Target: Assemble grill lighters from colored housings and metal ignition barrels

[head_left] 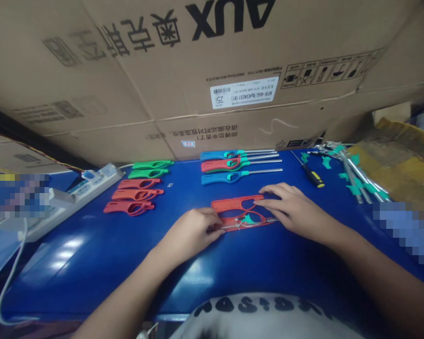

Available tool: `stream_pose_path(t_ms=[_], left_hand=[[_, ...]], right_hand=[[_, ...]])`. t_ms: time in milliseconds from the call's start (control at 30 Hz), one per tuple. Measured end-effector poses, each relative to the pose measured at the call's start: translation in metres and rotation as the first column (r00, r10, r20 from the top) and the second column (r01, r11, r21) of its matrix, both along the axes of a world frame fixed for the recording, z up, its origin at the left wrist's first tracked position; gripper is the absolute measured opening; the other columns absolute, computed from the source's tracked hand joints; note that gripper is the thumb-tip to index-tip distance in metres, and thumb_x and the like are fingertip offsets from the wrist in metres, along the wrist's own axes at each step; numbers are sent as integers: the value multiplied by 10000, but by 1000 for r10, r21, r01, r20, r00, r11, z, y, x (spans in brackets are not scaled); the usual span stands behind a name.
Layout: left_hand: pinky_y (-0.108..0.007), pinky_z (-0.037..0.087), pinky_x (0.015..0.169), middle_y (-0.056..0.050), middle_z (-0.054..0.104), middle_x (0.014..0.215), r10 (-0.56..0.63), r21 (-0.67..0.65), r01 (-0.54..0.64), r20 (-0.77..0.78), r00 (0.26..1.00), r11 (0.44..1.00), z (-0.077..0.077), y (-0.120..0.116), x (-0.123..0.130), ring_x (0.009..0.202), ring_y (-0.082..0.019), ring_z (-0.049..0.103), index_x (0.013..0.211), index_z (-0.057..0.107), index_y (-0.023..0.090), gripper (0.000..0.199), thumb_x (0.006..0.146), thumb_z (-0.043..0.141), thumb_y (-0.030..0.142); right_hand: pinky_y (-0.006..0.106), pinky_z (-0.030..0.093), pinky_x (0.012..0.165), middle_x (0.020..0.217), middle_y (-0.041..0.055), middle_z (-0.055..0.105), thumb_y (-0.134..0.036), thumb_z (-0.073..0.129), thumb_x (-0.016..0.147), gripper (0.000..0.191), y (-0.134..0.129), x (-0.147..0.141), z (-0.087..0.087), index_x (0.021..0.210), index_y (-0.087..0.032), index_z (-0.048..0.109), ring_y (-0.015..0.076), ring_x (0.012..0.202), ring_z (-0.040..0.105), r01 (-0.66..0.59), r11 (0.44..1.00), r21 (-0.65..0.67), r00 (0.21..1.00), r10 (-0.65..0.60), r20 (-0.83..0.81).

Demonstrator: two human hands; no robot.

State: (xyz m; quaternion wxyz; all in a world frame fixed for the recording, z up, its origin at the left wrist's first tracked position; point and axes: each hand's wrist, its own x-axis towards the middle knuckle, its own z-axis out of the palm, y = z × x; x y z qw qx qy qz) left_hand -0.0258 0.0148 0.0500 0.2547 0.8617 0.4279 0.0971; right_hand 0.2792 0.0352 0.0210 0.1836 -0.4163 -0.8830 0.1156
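A red-orange lighter shell half (229, 204) is held at its right end by my right hand (293, 209), with thumb and fingers closed on it. Just below it, an opened lighter half (245, 221) lies on the blue table, with a teal trigger, thin wires and a metal rod in it. My left hand (198, 230) has its fingers closed at that half's left end, where the fingertips partly hide it. Beyond my hands, several assembled long-nosed lighters (222, 178) in blue, red and green lie side by side.
At left lie several green, orange and red lighter shells (129, 207) beside a white power strip (92, 188). A yellow-black screwdriver (313, 175) and metal tubes with teal triggers (360, 174) are at right. A big cardboard box (127, 94) walls off the back of the table (102, 263).
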Motion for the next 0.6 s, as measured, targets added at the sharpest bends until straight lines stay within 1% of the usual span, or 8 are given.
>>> stream_pose_path(t_ms=[100,200,300,433,500,533,600], left_hand=[[-317,574,836,-71,752,977,-11,7,11,8,1000,1000,2,0,0,882,-203,721,1000,775,181,137,915,708,265],[-312,570,828,-64,755,987,-20,20,20,-22,1000,1000,6,0,1,892,-208,726,1010,777,193,190,909,724,346],[-314,561,800,-51,754,992,2,45,1,-67,998,999,10,-1,3,897,-210,726,995,780,206,218,948,668,387],[-323,558,778,-50,751,961,48,83,-43,-56,997,996,7,-3,5,878,-204,711,969,765,197,257,1013,554,338],[-352,561,844,-65,746,1024,67,149,-69,16,998,986,2,-3,7,945,-215,687,1049,746,192,234,1016,541,299],[-375,554,905,-76,735,1098,67,195,-78,63,996,978,0,-3,7,1017,-225,665,1127,727,193,233,1013,544,280],[-434,510,1031,-102,665,1298,42,301,-80,132,990,950,-7,-3,8,1198,-254,582,1300,650,204,315,1001,563,253]], right_hand=[[484,512,891,1273,102,644,-120,505,946,392,-2,-4,-5,1212,-308,723,290,1111,598,13,1000,3,999,-13,41],[478,515,895,1202,106,664,-141,521,943,292,-1,-6,-6,1106,-256,735,273,1058,611,51,999,4,999,-51,-8],[466,508,898,1158,105,664,-172,519,953,181,0,-7,-6,976,-219,693,268,1039,613,79,997,-21,997,-80,-25],[445,486,860,1092,85,674,-217,500,977,108,0,-8,-2,965,-222,607,267,990,623,111,992,-53,994,-110,18],[423,485,822,1017,73,680,-255,481,992,104,-1,-10,1,954,-226,574,253,929,633,151,985,-86,987,-154,-33],[406,491,798,977,66,680,-278,474,997,113,-2,-12,2,953,-228,565,242,892,639,176,977,-122,978,-187,-89],[370,510,754,910,52,677,-333,480,997,135,-5,-16,4,960,-231,562,221,834,650,212,951,-223,936,-263,-232]])
